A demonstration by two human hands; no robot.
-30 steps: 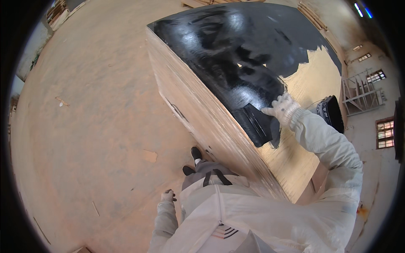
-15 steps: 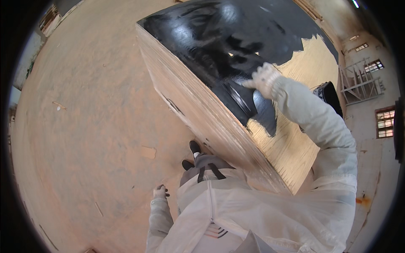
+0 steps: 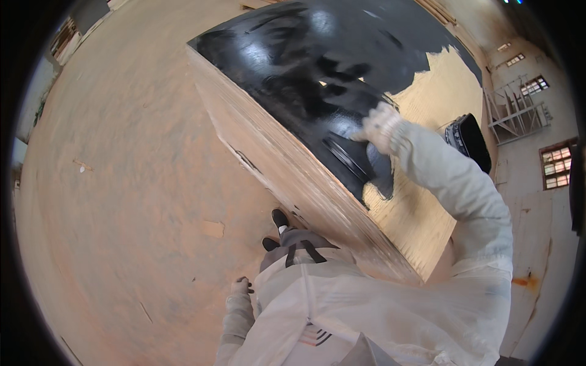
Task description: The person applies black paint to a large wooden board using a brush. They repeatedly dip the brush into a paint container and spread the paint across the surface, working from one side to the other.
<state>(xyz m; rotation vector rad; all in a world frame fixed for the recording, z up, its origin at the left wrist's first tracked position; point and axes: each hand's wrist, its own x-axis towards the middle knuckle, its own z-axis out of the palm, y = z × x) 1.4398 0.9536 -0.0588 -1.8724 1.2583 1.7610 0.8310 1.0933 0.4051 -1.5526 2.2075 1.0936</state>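
A flat black tool (image 3: pixel 349 157) touches the wooden stack (image 3: pixel 305 113), whose top is mostly black.

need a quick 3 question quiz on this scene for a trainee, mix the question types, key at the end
1. Which hand reaches over the top of the wooden stack?
2. True or false: the black coating covers the stack's whole top.
3. In this view, the black bucket is: a) beside the shoes; b) right of the right hand; c) at the far left edge.

Key:
1. The right hand; the left hand hangs beside the body.
2. False: bare pale wood shows toward the right.
3. b
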